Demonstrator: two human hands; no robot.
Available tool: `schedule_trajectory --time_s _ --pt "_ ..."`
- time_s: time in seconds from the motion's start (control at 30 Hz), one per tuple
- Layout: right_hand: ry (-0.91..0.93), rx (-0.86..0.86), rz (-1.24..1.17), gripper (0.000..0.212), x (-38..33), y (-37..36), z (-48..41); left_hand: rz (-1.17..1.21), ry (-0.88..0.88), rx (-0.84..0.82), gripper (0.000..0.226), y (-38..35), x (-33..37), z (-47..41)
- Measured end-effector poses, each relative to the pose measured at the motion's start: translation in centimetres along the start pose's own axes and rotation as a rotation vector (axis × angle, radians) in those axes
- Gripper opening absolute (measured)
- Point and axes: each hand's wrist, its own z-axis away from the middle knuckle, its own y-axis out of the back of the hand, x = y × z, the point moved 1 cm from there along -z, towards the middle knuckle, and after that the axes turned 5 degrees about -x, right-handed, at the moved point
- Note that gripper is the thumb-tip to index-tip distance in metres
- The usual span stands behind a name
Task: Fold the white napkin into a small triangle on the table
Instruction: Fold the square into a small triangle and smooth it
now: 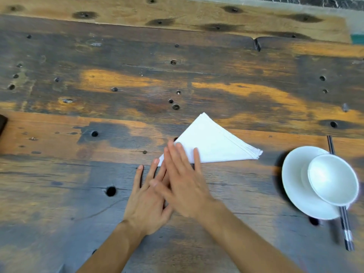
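The white napkin (211, 143) lies flat on the wooden table (137, 85), folded into a layered triangle with its apex pointing away from me. My right hand (184, 180) is flat with straight fingers, and its fingertips rest on the napkin's near left corner. My left hand (146, 201) lies flat on the table beneath it, fingers spread, with the fingertips at the napkin's left tip. The right hand crosses over the left and hides part of it. Neither hand grips anything.
A white bowl (332, 179) sits on a white plate (295, 186) at the right, with dark chopsticks (344, 223) running under them. A dark object (2, 125) shows at the left edge. The worn tabletop has many holes.
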Motion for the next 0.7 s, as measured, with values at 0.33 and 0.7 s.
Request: schedule_trajectory --time_s 0.33,0.7 --pt "-0.218 -0.046 0.088 0.088 9.0 1.1 5.2 0.009 0.012 0.058 0.075 -0.3 -0.1 0.0" --pt "-0.392 -0.077 0.171 0.091 13.2 3.5 7.6 -0.001 0.001 0.048 0.073 -0.2 0.0 0.1"
